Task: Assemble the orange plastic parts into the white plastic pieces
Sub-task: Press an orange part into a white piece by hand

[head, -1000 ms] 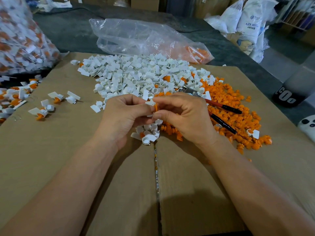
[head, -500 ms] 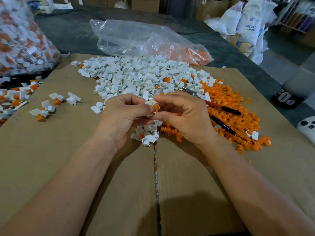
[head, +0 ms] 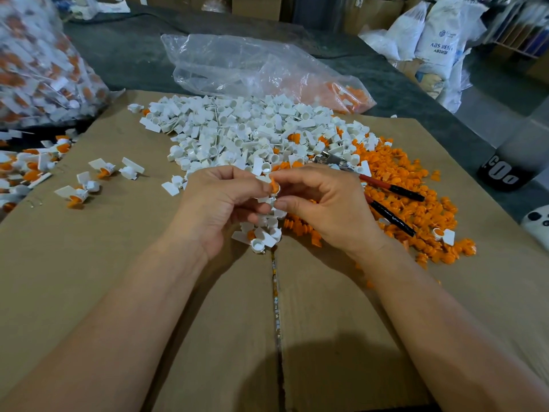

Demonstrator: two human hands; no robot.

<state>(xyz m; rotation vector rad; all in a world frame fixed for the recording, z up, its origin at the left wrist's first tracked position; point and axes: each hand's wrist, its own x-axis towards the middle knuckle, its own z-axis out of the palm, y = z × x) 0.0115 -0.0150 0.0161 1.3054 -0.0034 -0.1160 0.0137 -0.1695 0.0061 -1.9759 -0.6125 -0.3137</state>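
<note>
The left hand (head: 219,203) pinches a white piece (head: 265,200) and the right hand (head: 323,203) pinches an orange part (head: 274,187). Flat cardboard (head: 208,337) stretches towards the near edge.

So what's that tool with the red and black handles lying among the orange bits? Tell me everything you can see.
The plier-like hand tool with red and black handles lies flat on the heap of small orange plastic parts. Its grey metal head points toward the pile of white plastic pieces. Two slim handles, red near the head and black at the tips, spread apart toward the right. The right hand hides part of it.
</note>
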